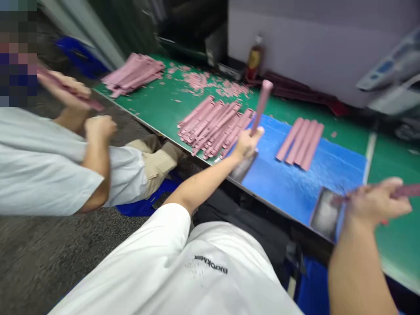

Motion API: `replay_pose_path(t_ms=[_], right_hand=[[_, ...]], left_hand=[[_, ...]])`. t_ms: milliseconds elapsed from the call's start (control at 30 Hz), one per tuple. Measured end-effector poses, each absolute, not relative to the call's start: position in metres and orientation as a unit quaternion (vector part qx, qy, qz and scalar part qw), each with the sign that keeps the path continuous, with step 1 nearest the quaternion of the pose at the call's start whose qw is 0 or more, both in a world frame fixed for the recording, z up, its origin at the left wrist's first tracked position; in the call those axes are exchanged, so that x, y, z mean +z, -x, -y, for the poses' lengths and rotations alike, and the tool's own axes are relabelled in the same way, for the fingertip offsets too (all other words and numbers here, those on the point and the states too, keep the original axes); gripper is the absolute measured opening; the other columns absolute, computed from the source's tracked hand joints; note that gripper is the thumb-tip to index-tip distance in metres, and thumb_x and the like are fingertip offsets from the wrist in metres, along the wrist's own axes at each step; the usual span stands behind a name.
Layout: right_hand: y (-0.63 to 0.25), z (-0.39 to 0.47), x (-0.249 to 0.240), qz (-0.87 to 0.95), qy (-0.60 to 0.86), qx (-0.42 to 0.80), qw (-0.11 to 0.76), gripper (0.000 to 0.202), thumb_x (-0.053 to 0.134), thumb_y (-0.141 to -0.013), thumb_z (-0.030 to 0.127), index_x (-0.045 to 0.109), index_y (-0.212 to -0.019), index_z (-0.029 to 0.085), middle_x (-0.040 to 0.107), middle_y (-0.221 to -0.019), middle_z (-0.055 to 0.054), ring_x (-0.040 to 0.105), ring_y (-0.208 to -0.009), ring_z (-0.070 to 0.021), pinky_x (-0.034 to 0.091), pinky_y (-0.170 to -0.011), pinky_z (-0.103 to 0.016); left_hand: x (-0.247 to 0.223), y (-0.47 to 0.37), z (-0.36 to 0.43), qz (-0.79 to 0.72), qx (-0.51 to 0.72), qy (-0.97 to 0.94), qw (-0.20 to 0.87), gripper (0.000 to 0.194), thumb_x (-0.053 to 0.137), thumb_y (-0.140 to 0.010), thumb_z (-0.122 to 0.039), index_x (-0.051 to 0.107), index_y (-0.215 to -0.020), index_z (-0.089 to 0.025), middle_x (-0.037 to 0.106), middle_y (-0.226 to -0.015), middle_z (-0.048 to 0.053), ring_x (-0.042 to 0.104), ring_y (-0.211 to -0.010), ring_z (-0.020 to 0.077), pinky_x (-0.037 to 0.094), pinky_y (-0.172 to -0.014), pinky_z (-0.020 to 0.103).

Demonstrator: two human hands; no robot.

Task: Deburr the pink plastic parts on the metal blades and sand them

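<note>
The left hand [246, 143], at 10 o'clock from the middle of the blue mat [272, 188], has its fingers curled round the lower end of a pink tube [261, 105], which stands clear of the mat and leans toward 1 o'clock. The right hand [377, 201], at 4 o'clock, is blurred, but its fingers look wrapped round a darker rod [407, 190] lying crosswise, with a length showing on either side of the fist.

The tube looks light and slim, probably hollow, stiff enough along its length to stay straight when held by one end. I would expect the wall to dent under a hard squeeze, and the smooth skin to let it turn or slip in a loose grip. A light hold around the middle should balance it best; the ends seem easiest to crush. The darker rod is too blurred to judge its stiffness.

Near 12 o'clock on the mat, four tubes [300, 144] lie side by side. Toward 10 o'clock, just beyond the left hand, a pile of tubes [213, 127] rests on the green desk [147, 107]. A grey tray [316, 212] sits at 5 o'clock, close to the right hand.

Farther out, pink scraps [197, 81] litter the desk at 10 to 11 o'clock, and a flat bundle [133, 74] lies beyond them at 10. A bottle [254, 59] stands at 11 against a pale panel [311, 43]. At 9 o'clock a co-worker [65, 175] holds a pink strip [93, 105] above the dark floor [82, 245].
</note>
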State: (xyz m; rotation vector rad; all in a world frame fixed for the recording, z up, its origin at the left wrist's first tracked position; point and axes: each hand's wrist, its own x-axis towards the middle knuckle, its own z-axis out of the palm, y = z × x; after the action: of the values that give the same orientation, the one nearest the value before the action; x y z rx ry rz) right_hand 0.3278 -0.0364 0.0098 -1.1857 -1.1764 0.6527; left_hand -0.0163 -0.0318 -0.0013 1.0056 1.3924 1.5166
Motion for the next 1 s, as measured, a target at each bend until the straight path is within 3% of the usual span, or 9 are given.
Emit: replay_pose_path(t_ms=[100, 200, 333, 433, 567, 733, 800, 900, 1000], right_hand=[[-0.338, 0.066, -0.018, 0.528, 0.535, 0.151, 0.642, 0.066, 0.059, -0.104, 0.094, 0.053, -0.078, 0.034, 0.060, -0.069, 0.001, 0.070, -0.069, -0.0256, 0.073, -0.092, -0.059], [-0.339, 0.139, -0.032, 0.576, 0.518, 0.166, 0.610, 0.067, 0.068, -0.104, 0.089, 0.058, -0.077, 0.029, 0.072, -0.076, -0.001, 0.080, -0.078, -0.0264, 0.074, -0.097, -0.062], [-0.346, 0.207, -0.021, 0.474, 0.614, 0.265, 0.573, 0.057, 0.079, -0.106, 0.072, 0.056, -0.081, 0.026, 0.055, -0.054, 0.008, 0.056, -0.043, -0.0152, 0.061, -0.051, -0.034], [-0.358, 0.211, -0.011, 0.423, 0.690, 0.345, 0.476, 0.049, 0.093, -0.095, 0.062, 0.068, -0.112, 0.024, 0.065, -0.063, 0.008, 0.052, -0.042, -0.0119, 0.045, -0.039, -0.023], [-0.363, 0.207, 0.002, 0.382, 0.622, 0.506, 0.459, 0.070, 0.096, -0.090, 0.051, 0.068, -0.151, 0.030, 0.087, -0.107, -0.003, 0.078, -0.067, -0.0186, 0.063, -0.048, -0.028], [-0.357, 0.208, 0.028, 0.359, 0.526, 0.552, 0.538, 0.068, 0.106, -0.073, 0.056, 0.087, -0.129, 0.025, 0.088, -0.118, -0.011, 0.086, -0.094, -0.0260, 0.075, -0.068, -0.035], [-0.361, 0.198, 0.032, 0.392, 0.533, 0.493, 0.565, 0.068, 0.111, -0.068, 0.055, 0.088, -0.124, 0.024, 0.086, -0.101, -0.008, 0.082, -0.080, -0.0234, 0.074, -0.066, -0.036], [-0.373, 0.156, 0.029, 0.484, 0.581, 0.296, 0.583, 0.042, 0.106, -0.081, 0.049, 0.085, -0.105, 0.021, 0.072, -0.077, 0.000, 0.064, -0.057, -0.0169, 0.061, -0.055, -0.033], [-0.381, 0.086, 0.022, 0.540, 0.584, 0.110, 0.596, 0.027, 0.092, -0.096, 0.042, 0.074, -0.090, 0.023, 0.064, -0.078, 0.000, 0.064, -0.071, -0.0163, 0.062, -0.071, -0.032]], left_hand=[[-0.016, 0.016, 0.058, -0.493, 0.601, -0.533, 0.333, 0.077, 0.062, -0.105, -0.093, 0.050, -0.070, -0.026, 0.051, -0.072, 0.003, 0.050, -0.071, 0.0206, 0.049, -0.072, 0.038], [-0.025, 0.034, 0.127, -0.479, 0.549, -0.570, 0.381, 0.074, 0.071, -0.101, -0.089, 0.055, -0.067, -0.025, 0.052, -0.066, 0.003, 0.051, -0.065, 0.0201, 0.050, -0.068, 0.038], [-0.026, 0.048, 0.176, -0.519, 0.526, -0.451, 0.501, 0.068, 0.079, -0.096, -0.084, 0.051, -0.077, -0.025, 0.043, -0.056, -0.005, 0.036, -0.046, 0.0126, 0.035, -0.045, 0.028], [-0.020, 0.044, 0.172, -0.546, 0.508, -0.386, 0.543, 0.056, 0.080, -0.097, -0.076, 0.063, -0.112, -0.025, 0.057, -0.058, -0.007, 0.040, -0.038, 0.0114, 0.030, -0.038, 0.022], [0.002, 0.036, 0.168, -0.517, 0.499, -0.325, 0.615, 0.060, 0.083, -0.094, -0.046, 0.067, -0.149, -0.027, 0.082, -0.081, 0.002, 0.066, -0.047, 0.0186, 0.051, -0.041, 0.026], [0.026, 0.041, 0.172, -0.466, 0.541, -0.326, 0.619, 0.055, 0.097, -0.076, -0.049, 0.085, -0.125, -0.025, 0.089, -0.116, 0.017, 0.086, -0.082, 0.0315, 0.063, -0.049, 0.034], [0.027, 0.047, 0.165, -0.502, 0.543, -0.376, 0.559, 0.050, 0.102, -0.078, -0.051, 0.086, -0.116, -0.024, 0.087, -0.098, 0.012, 0.081, -0.067, 0.0260, 0.059, -0.048, 0.032], [0.022, 0.058, 0.135, -0.579, 0.525, -0.474, 0.405, 0.037, 0.100, -0.089, -0.054, 0.085, -0.094, -0.021, 0.068, -0.061, 0.000, 0.057, -0.045, 0.0164, 0.040, -0.042, 0.029], [0.012, 0.059, 0.082, -0.557, 0.568, -0.541, 0.273, 0.043, 0.097, -0.094, -0.049, 0.074, -0.070, -0.021, 0.057, -0.058, -0.002, 0.055, -0.057, 0.0153, 0.041, -0.055, 0.030]])
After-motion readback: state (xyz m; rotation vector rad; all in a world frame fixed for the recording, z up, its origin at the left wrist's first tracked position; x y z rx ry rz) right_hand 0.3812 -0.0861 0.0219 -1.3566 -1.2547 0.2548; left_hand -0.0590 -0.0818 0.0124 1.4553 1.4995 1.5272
